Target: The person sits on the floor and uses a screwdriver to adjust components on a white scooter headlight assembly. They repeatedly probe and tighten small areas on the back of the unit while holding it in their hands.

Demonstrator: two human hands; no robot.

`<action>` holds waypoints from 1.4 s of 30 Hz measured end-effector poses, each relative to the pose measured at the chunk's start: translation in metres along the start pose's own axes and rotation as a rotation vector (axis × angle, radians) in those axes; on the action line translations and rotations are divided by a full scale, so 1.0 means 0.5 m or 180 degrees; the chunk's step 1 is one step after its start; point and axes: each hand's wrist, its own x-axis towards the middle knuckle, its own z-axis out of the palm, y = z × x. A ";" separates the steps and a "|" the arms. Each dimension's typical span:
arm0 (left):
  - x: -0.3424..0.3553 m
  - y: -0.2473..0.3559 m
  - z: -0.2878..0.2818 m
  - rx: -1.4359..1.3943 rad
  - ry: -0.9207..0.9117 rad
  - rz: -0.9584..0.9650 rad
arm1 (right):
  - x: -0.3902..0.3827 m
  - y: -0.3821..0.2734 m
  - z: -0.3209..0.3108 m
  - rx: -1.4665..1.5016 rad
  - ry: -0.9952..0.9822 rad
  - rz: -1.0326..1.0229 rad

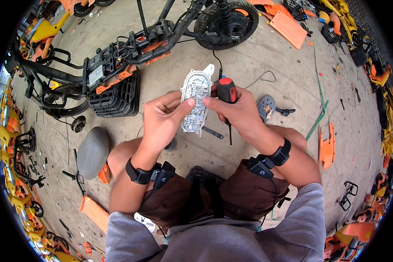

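My left hand (161,120) grips an oblong silver metal housing (192,118), held upright with its open face toward me, a circuit board with many small components inside. Its thumb rests on the board. My right hand (244,115) holds a red-and-black screwdriver (226,91), shaft pointing down, while its thumb also presses on the housing's right side. Both hands are closed. A black cable (218,61) hangs behind the housing.
A stripped scooter frame (126,54) with a wheel (226,32) spans the upper left, over a black crate (115,100). A grey seat (92,153), orange panels (288,28), a clog (265,107) and scattered parts lie on the concrete floor (284,65). Yellow scooters line both edges.
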 end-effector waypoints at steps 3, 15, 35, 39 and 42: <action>-0.001 -0.001 0.003 -0.0013 0.0005 -0.0035 | 0.001 0.006 -0.003 -0.0147 -0.0066 0.0004; 0.007 -0.015 -0.001 0.0222 -0.0074 0.0009 | -0.002 -0.003 -0.003 0.0056 -0.0004 0.0376; 0.003 0.000 -0.012 0.0164 -0.0674 -0.0536 | 0.009 -0.016 -0.020 0.0336 0.0316 0.0317; 0.002 -0.003 -0.015 0.0173 -0.0713 -0.0515 | 0.007 -0.017 -0.018 0.0315 0.0306 0.0314; 0.001 -0.003 -0.014 0.0203 -0.0712 -0.0478 | 0.007 -0.015 -0.018 0.0310 0.0304 0.0289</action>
